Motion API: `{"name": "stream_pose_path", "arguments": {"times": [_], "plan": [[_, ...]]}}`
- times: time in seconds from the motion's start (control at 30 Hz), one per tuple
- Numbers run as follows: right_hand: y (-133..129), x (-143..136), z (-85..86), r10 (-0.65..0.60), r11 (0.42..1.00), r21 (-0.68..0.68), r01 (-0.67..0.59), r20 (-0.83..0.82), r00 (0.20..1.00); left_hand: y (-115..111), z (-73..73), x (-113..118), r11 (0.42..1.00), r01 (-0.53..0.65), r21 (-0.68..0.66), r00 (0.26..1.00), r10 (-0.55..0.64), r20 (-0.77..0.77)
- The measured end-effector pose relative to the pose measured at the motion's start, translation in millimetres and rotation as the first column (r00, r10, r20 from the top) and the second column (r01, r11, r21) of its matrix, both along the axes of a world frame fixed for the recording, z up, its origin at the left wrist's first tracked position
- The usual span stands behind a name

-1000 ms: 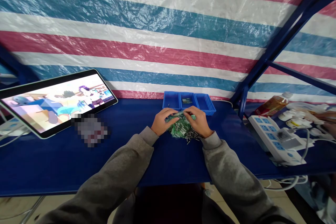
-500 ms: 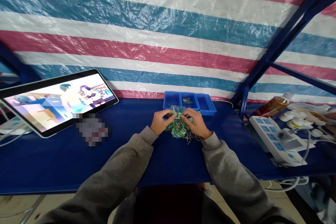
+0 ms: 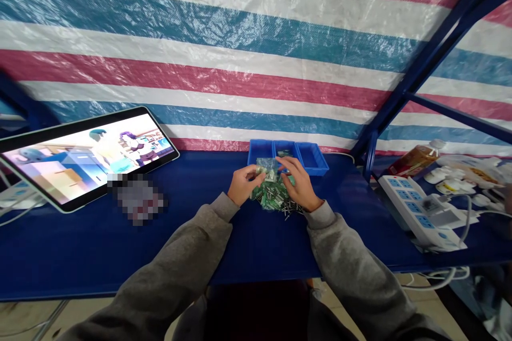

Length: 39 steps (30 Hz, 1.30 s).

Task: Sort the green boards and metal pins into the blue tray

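The left hand (image 3: pixel 242 185) pinches a small clear bag (image 3: pixel 267 167) between its thumb and fingers. The bag stands up over the near part of the blue bins. What is inside it is too small to make out. The right hand (image 3: pixel 299 184) is just to the right of the bag, with its thumb and fingers apart. I cannot tell if a fingertip touches the bag.

Under and between the hands is a pile (image 3: pixel 272 198) of green bits and thin dark and shiny sticks. The hands and the bag hide some of it.

Just past the hands are three blue bins in a row: a left bin (image 3: pixel 262 150), a middle bin (image 3: pixel 295 149) and a right bin (image 3: pixel 313 157). The bag and right fingers cover part of the middle one.

Far left is a screen (image 3: pixel 92 157), cut off by the picture's side. Near it is a blurry patch (image 3: pixel 140 200) that I cannot make out. On the right are a white power strip (image 3: pixel 414 210) and a bottle (image 3: pixel 416 160).

The blue table (image 3: pixel 192 186) gives the left arm room toward the screen. Its near edge runs under both sleeves. The striped sheet (image 3: pixel 256 64) stands behind the bins.
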State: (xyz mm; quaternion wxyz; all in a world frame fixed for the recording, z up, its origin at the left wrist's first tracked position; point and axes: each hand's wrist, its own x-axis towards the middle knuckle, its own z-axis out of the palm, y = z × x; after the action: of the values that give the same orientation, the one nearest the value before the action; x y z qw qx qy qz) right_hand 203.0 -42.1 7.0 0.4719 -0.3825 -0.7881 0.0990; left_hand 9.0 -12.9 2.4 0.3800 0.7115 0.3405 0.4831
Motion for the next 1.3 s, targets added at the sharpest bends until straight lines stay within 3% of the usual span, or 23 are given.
{"name": "stream_pose_path", "arguments": {"times": [0.17, 0.27, 0.37, 0.47, 0.77, 1.0, 1.3], "plan": [[3.1, 1.0, -2.0, -0.013, 0.993, 0.116, 0.009, 0.035, 0.999, -3.3, 3.1, 0.9, 0.991, 0.127, -0.039, 0.992, -0.127, 0.009], [3.1, -0.6, -0.5, -0.056, 0.993, 0.105, 0.056, -0.006, 0.998, -4.0, 5.7, 0.6, 0.993, 0.047, 0.110, 0.997, -0.040, -0.066], [1.8, -2.8, 1.9, -0.072, 0.991, 0.109, 0.072, -0.007, 0.997, -2.7, 6.4, -0.3, 0.959, 0.014, 0.284, 0.990, 0.026, -0.136], [0.4, -4.3, 2.4, -0.061, 0.994, 0.093, 0.061, 0.003, 0.998, -1.9, 5.3, -0.2, 0.940, -0.019, 0.341, 0.988, 0.071, -0.140], [-2.2, -5.7, -0.1, -0.098, 0.994, 0.026, 0.102, -0.135, 0.986, -4.0, 2.6, 1.0, 1.000, 0.008, 0.009, 0.998, -0.009, 0.055], [-2.0, -3.8, -0.5, -0.006, 0.998, 0.066, 0.011, -0.076, 0.997, 3.4, -2.4, 0.3, 0.997, -0.058, -0.043, 0.990, 0.063, 0.126], [0.4, -1.4, -1.4, -0.029, 0.986, 0.162, 0.024, 0.033, 0.999, -5.0, 6.6, 2.8, 0.974, 0.117, -0.194, 0.980, -0.082, 0.183]]}}
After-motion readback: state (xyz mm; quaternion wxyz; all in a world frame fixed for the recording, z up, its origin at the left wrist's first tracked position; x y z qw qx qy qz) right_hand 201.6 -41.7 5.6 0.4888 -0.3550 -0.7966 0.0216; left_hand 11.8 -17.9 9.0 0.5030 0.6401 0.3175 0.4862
